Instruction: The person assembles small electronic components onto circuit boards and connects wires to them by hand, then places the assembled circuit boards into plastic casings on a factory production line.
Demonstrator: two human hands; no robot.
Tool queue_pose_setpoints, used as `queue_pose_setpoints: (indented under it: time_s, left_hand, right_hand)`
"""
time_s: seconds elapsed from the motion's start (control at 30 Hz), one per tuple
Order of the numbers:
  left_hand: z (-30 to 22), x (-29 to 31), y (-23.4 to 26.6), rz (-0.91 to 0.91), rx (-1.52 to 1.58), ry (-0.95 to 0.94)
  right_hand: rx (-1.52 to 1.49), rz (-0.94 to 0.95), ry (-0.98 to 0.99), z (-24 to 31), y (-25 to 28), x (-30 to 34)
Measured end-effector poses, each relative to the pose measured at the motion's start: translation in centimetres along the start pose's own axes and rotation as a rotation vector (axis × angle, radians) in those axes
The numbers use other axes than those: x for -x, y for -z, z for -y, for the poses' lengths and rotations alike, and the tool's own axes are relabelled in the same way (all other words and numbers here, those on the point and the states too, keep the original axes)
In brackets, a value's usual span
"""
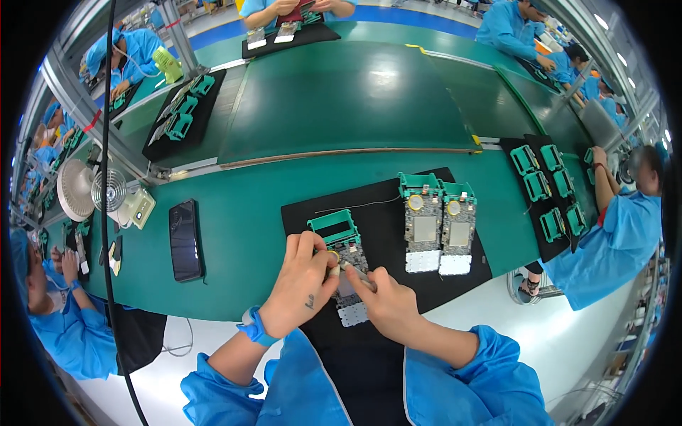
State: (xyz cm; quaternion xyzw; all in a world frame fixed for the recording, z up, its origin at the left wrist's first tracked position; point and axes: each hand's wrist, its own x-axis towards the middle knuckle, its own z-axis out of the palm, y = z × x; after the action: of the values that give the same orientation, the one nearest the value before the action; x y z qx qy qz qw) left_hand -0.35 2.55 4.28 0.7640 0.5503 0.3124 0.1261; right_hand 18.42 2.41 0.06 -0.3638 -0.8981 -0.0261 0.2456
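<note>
A populated circuit board (350, 287) with a green plastic frame (334, 227) at its far end lies on a black mat (302, 220). My left hand (302, 284), a blue strap round its wrist, is closed at the board's left edge, beside a round yellow-ringed part. In my right hand (391, 305) is a slim, pale, pen-like tool (359, 275), its tip hidden near the left thumb. To the right lie two similar boards (425, 231) (458, 231), each with a green frame, a round yellow-ringed part and a silvery near end.
A black phone (185, 240) and a small fan (77, 189) stand on the left of the green table (234, 192). More green-framed units rest on black mats at far left (181, 117) and right (547, 184). A dark cable (106, 234) hangs at left. Co-workers in blue sit around.
</note>
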Motion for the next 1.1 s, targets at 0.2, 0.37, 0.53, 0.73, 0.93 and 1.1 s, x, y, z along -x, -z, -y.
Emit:
queue_pose_setpoints:
  time_s: [0.2, 0.37, 0.53, 0.73, 0.93, 1.1]
  left_hand:
    - [-0.2, 0.2, 0.0, 0.012, -0.03, -0.008]
    - [-0.7, 0.1, -0.1, 0.009, -0.053, -0.011]
    - [-0.6, -0.1, 0.1, 0.0, -0.046, -0.025]
    - [-3.0, 0.2, -1.6, 0.044, -0.023, -0.293]
    - [-0.9, -0.7, -2.0, 0.111, -0.197, -0.286]
    - [-1.6, -2.1, -3.2, -0.142, 0.048, -0.164]
  right_hand:
    - [-0.234, -0.014, -0.028, -1.0, -0.1, -0.2]
    - [-0.108, -0.016, 0.001, -0.7, 0.2, -0.1]
    - [-0.138, 0.003, -0.063, -0.9, -0.3, 0.2]
    - [-0.104, -0.252, -0.393, -7.3, 0.9, 1.1]
    - [0.148, -0.231, -0.444, -10.8, 2.7, 3.4]
    - [-0.087, -0.306, -0.558, -11.0, 1.6, 0.2]
